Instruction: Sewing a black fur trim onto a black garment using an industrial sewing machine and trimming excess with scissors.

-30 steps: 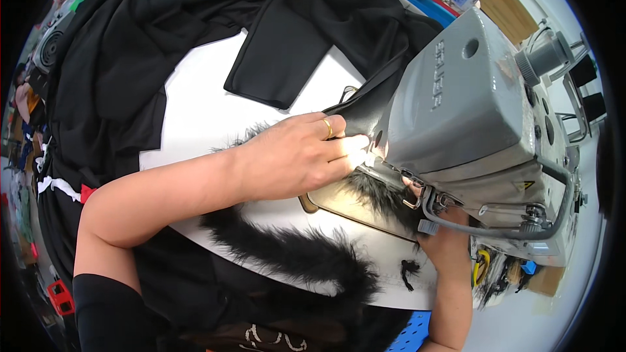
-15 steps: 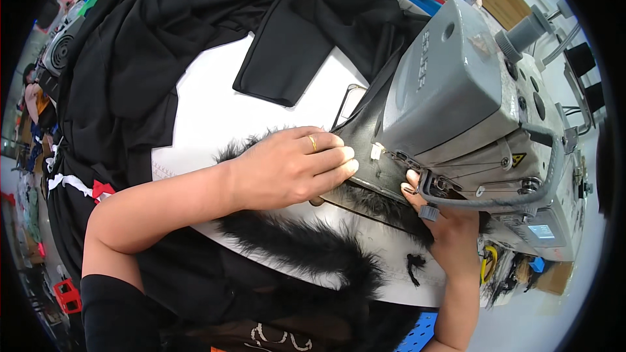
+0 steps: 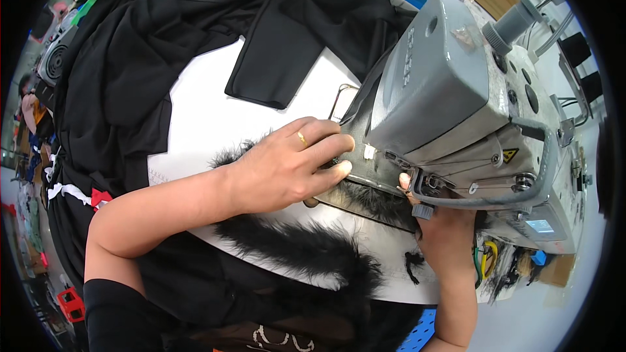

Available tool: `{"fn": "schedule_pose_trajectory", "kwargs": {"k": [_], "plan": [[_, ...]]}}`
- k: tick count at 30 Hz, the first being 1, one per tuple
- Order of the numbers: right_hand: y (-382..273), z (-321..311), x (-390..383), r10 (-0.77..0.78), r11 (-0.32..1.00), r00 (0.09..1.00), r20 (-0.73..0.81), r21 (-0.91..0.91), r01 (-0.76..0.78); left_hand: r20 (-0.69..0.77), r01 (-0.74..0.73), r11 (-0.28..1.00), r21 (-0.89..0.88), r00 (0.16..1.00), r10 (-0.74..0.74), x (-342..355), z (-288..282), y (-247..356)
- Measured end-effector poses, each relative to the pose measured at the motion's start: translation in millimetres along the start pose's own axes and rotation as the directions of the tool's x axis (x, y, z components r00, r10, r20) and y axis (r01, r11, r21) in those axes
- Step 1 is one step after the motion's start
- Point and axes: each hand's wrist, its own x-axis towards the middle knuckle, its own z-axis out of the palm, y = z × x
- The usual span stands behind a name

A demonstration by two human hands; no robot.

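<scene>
A grey sewing machine (image 3: 437, 68) stands at the right over a white table (image 3: 208, 104). Under its head lies black fabric (image 3: 372, 133), with fluffy black feather trim (image 3: 381, 203) along its near edge. My left hand (image 3: 287, 166), a ring on one finger, is closed on the left part of this fabric, its fingertips pressed together. My right hand (image 3: 447, 228) is beside the needle area, fingers bent at the fabric's right edge; the machine's guard and tension parts partly cover them. A loose length of feather trim (image 3: 287, 248) curves across the table below my left hand.
Heaped black cloth (image 3: 130, 72) covers the table's left and far sides; one flat black piece (image 3: 280, 45) lies behind the machine. Yellow-handled scissors (image 3: 490, 257) and thread scraps are at the right. A dark thread tuft (image 3: 413, 267) lies near the front edge.
The machine and cloth appear slightly further left and up as the view shifts. My left fingers have spread a little along the fabric, and my right fingers sit further behind the guard.
</scene>
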Motion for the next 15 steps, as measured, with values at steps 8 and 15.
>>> {"fn": "schedule_pose_trajectory", "kwargs": {"k": [8, 15], "plan": [[-11.4, 10.7, 25.8, -0.013, 0.879, 0.998, -0.054, 0.475, 0.037, 0.054, -0.062, 0.997, -0.055, 0.996, 0.065, 1.3, -1.3, -5.5], [-11.7, 16.7, 24.5, -0.026, 0.872, 0.997, 0.07, 0.489, -0.012, 0.011, 0.074, 0.983, -0.17, 0.997, -0.073, -0.7, -3.1, -6.3]]}}
